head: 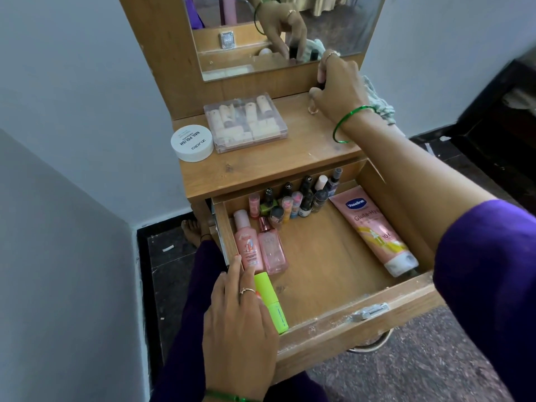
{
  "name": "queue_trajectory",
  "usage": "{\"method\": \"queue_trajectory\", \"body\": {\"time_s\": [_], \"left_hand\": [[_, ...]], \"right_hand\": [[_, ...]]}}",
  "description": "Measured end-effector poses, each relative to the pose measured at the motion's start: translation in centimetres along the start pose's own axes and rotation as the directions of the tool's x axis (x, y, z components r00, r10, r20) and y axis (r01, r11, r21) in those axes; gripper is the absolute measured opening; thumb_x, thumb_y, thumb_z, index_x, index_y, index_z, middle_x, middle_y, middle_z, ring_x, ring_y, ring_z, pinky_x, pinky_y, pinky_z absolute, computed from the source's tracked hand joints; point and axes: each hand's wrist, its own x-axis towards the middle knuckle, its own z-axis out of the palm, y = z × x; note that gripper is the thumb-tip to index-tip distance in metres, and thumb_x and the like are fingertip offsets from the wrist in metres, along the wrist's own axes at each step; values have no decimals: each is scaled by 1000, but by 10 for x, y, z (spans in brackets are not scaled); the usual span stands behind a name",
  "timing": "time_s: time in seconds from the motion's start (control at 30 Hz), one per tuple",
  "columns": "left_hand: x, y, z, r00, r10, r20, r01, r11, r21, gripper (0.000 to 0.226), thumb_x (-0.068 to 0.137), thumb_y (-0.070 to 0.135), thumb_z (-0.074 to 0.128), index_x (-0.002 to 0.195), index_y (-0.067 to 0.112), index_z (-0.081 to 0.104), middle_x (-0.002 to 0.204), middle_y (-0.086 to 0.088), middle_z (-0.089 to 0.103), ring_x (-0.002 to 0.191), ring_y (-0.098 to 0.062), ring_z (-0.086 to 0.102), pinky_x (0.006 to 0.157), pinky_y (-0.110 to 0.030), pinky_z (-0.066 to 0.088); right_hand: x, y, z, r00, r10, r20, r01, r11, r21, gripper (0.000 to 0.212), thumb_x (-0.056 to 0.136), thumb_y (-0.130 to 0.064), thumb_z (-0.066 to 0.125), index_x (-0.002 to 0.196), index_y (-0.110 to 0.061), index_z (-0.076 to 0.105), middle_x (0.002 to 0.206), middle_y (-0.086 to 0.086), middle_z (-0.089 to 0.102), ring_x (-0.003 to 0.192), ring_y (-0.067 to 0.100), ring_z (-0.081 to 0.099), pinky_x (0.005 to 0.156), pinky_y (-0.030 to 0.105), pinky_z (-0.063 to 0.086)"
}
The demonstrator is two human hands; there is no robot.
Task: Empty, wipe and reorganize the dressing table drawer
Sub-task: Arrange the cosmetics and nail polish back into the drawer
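Observation:
The wooden drawer (333,265) is pulled out. Inside, several small nail polish bottles (295,198) stand along the back wall, two pink bottles (258,245) lie at the left, a pink Vaseline tube (374,230) lies along the right wall. My left hand (240,323) rests flat at the drawer's front left corner, fingers on a bright green bottle (271,303). My right hand (339,88) is up on the tabletop by the mirror, fingers closed around a small dark bottle that is mostly hidden; its reflection shows in the mirror.
On the tabletop (261,163) sit a white round nail polish remover tub (193,143) and a clear plastic case of small tubes (246,123). A pale cloth (380,103) lies behind my right wrist. The mirror (284,33) stands at the back. Walls close in at left.

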Motion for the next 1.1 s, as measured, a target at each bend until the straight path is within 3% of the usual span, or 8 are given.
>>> {"method": "queue_trajectory", "body": {"time_s": [0.17,0.27,0.37,0.47,0.6,0.73,0.9,1.1], "left_hand": [[1,0,-2,1000,9,2,-9,1000,5,47,88,21,40,133,13,49,147,0,38,130,-26,42,89,-47,50],[-1,3,-6,998,-11,65,10,1000,15,51,94,25,30,145,21,29,155,8,15,140,-16,21,105,-39,38],[-2,7,-13,997,-29,72,28,1000,13,52,97,29,21,148,26,11,156,13,-3,143,-11,5,111,-33,28],[-2,10,-17,996,-32,87,30,999,29,52,98,29,21,148,27,10,156,13,-4,143,-10,3,111,-31,27],[-2,8,-14,997,-40,73,39,999,15,51,97,28,23,148,27,14,156,13,-1,143,-10,5,111,-33,29],[-3,5,-8,1000,-8,13,8,1000,-8,48,92,21,39,140,18,39,154,7,22,138,-18,27,99,-41,43],[0,0,-1,998,31,-51,-31,1000,4,44,87,15,49,131,13,52,146,1,39,129,-25,43,83,-44,51],[-2,2,-1,999,14,-49,-15,1000,-12,46,94,21,40,140,19,40,152,7,25,138,-18,29,97,-39,43]], "right_hand": [[-4,4,-4,999,-32,-39,34,998,57,21,70,-4,50,77,-20,38,87,10,53,77,31,52,60,31,35],[-18,4,-22,993,-80,-82,89,989,117,26,68,-6,54,77,-23,38,81,4,53,74,24,49,57,26,34],[-43,8,-42,991,-96,-89,108,983,149,17,73,-9,60,87,-16,51,83,4,56,73,19,54,61,23,43],[-77,14,-57,995,-101,-14,102,985,138,11,79,-11,64,90,-10,61,86,5,64,74,17,61,62,13,46],[-126,18,-68,991,-79,106,62,986,156,8,80,-12,70,87,-13,67,74,-7,64,61,-4,57,61,2,43],[-165,26,-61,976,-81,204,40,980,195,10,76,-13,76,82,-17,68,75,-2,69,69,6,60,63,7,45],[-196,29,-38,959,-59,278,1,979,204,12,75,-10,76,75,-18,67,74,-6,67,68,6,60,62,8,46],[-202,32,-18,940,-78,331,31,989,147,11,76,-12,75,81,-18,67,80,-1,68,71,13,62,70,29,53]]}}
